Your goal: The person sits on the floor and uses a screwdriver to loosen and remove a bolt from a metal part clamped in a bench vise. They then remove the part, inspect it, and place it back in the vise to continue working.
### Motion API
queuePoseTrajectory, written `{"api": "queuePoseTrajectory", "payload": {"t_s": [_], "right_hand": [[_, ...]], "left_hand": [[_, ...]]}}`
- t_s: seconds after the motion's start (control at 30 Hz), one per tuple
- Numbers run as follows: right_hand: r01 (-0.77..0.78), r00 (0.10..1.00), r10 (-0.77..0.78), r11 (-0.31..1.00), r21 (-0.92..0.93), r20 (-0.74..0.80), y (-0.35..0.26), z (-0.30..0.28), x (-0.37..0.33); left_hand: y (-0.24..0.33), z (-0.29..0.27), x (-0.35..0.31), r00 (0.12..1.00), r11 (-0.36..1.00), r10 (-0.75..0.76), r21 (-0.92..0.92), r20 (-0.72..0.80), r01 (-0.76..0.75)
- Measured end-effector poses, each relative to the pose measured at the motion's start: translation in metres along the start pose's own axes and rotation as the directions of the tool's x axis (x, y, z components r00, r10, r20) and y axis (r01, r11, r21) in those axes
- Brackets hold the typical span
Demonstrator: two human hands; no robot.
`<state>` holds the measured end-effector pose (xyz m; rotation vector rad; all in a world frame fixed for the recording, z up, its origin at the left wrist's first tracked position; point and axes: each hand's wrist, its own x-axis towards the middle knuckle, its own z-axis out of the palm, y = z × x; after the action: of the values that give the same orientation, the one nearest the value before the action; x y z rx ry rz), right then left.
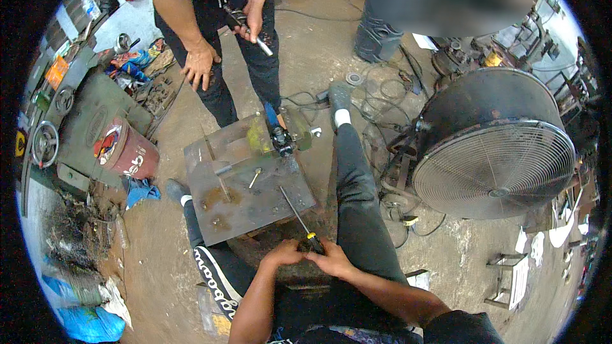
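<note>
Between my left hand point(284, 253) and my right hand point(331, 258) is a screwdriver point(313, 241) with a black and yellow handle. Fingers of both hands close around the handle near my lap. Its long thin shaft points away from me, over the near edge of a worn metal table point(239, 222). A short pale stick-like piece point(255, 178) lies on the tabletop. At the table's far right is a vise point(260, 137) with yellow-green patches, and a dark part with a blue piece point(280, 137) sits at it.
Across the table stands a co-worker, a metal tool point(262, 46) in one hand. A large drum fan point(497, 146) is at the right, with cables point(382, 102) on the floor near it. A red bucket point(131, 153) and green machine point(95, 111) stand left. A small stool point(510, 280) is lower right.
</note>
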<state>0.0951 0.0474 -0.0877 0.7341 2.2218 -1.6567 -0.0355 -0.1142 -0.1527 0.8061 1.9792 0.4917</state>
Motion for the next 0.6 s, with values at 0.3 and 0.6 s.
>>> {"api": "queuePoseTrajectory", "payload": {"t_s": [0.3,0.6], "right_hand": [[0.012,1.0,-0.012,1.0,0.002,0.009,0.009,0.01,0.006],[0.034,0.996,-0.034,0.999,0.003,-0.084,0.021,0.013,0.007]], "left_hand": [[-0.009,-0.01,-0.019,0.998,0.998,-0.052,0.024,0.032,0.051],[-0.013,0.0,-0.006,0.998,0.997,-0.062,0.042,0.024,0.061]]}}
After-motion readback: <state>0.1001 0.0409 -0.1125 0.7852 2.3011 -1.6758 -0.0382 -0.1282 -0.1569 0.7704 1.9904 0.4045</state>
